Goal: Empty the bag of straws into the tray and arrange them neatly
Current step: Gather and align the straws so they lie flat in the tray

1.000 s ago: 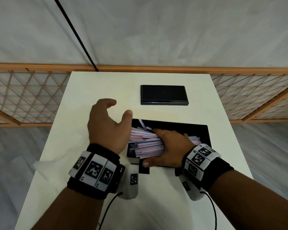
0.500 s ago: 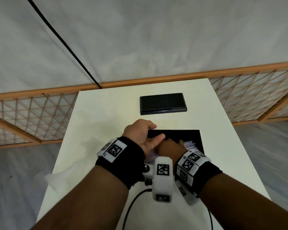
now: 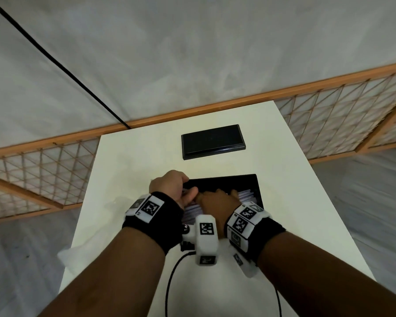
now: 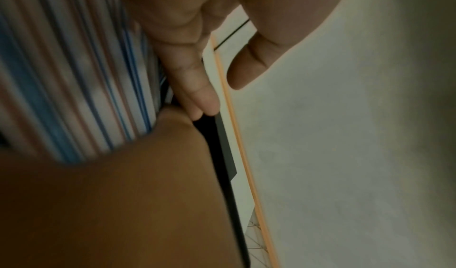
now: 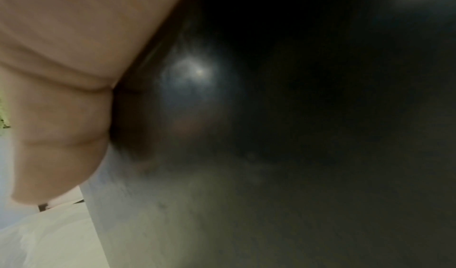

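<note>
A black tray point(image 3: 224, 178) lies on the white table and holds a bundle of pink, blue and white straws point(image 3: 248, 195). My right hand point(image 3: 217, 203) lies on top of the bundle, its fingers bent over the far side. My left hand point(image 3: 169, 186) cups the bundle's left end, its thumb touching the right hand. In the left wrist view the left fingers point(image 4: 190, 81) run along the far side of the straws point(image 4: 74, 77) by the tray rim point(image 4: 225, 151). The right wrist view is dark and shows only the thumb point(image 5: 56, 126).
A second flat black tray or lid point(image 3: 212, 141) sits farther back on the table point(image 3: 295, 202). The crumpled clear bag point(image 3: 71, 252) hangs at the table's near left edge. A wooden lattice fence point(image 3: 44, 175) runs behind and beside the table.
My left hand, open beside the tray's left end a second ago, has turned and closed in on the straws next to the right hand. The right hand stayed on the bundle.
</note>
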`<action>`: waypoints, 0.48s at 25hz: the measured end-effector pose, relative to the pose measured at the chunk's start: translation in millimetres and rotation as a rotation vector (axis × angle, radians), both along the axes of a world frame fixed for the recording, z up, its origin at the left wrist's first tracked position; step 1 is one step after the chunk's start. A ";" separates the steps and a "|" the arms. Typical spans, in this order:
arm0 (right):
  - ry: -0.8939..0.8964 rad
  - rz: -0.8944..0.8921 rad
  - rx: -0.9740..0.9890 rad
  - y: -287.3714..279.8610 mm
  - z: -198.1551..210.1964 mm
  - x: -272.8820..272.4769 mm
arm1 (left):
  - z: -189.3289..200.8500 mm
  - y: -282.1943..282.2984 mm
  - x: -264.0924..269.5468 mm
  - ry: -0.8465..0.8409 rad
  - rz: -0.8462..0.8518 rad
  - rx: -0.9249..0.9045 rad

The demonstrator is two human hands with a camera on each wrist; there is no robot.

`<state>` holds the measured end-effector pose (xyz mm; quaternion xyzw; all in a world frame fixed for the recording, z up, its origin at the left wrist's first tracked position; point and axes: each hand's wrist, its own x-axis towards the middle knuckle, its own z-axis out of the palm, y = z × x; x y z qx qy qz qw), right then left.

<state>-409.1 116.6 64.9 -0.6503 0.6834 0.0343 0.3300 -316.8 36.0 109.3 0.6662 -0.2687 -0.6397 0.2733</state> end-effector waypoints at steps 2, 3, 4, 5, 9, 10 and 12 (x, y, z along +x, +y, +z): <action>-0.009 -0.047 -0.062 6.6 -0.9 1.2 | 8.5 7.7 7.9 -0.021 -0.061 -0.065; -0.011 -0.069 -0.091 10.1 4.0 2.9 | 15.8 12.6 11.3 -0.058 -0.086 -0.110; -0.020 -0.085 -0.096 11.0 3.7 4.1 | 20.3 13.5 16.4 -0.092 -0.124 -0.154; -0.025 -0.108 -0.097 11.6 1.5 5.0 | 24.9 14.8 21.9 -0.126 -0.164 -0.214; -0.011 -0.132 -0.109 9.2 0.0 9.7 | 45.1 10.4 43.5 -0.180 -0.224 -0.331; -0.006 -0.144 -0.102 9.1 -0.4 10.3 | 47.1 9.7 46.2 -0.192 -0.258 -0.316; 0.039 -0.166 -0.071 11.4 2.0 12.3 | 46.9 12.5 48.4 -0.192 -0.334 -0.243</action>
